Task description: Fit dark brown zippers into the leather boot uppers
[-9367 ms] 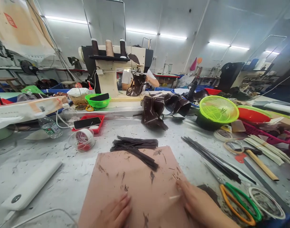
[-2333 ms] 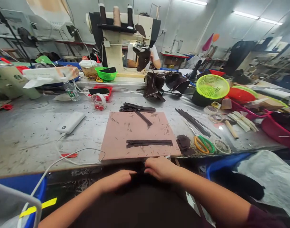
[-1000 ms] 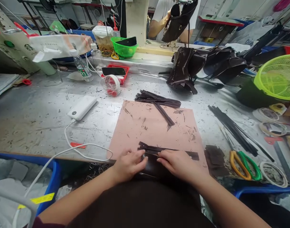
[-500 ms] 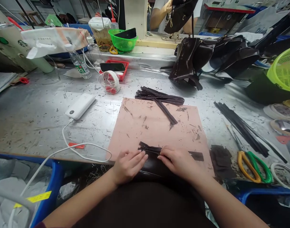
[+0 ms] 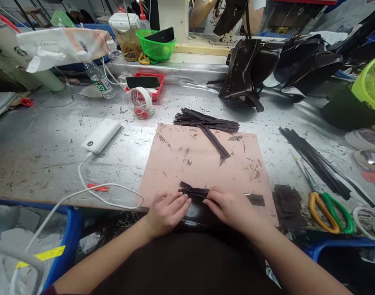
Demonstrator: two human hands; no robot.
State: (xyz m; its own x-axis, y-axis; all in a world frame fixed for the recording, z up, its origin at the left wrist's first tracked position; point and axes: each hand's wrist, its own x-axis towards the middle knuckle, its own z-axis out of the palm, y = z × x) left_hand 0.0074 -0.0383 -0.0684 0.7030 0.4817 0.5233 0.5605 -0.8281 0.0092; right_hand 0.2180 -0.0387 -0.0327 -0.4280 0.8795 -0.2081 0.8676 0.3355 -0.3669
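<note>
- Brown zip strip [image 5: 193,190] spans the pink board's [image 5: 208,164] near edge; my right hand [image 5: 232,208] pinches it;
- my left hand [image 5: 167,214] touches glossy leather [image 5: 198,213]; I can't tell its grip;
- uneven finger pressure could skew the strip;
- green bottle label [image 5: 101,86] perhaps reads "23".

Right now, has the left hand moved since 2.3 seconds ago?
Yes, the left hand moved forward, from short of the pink board to its near edge.
</note>
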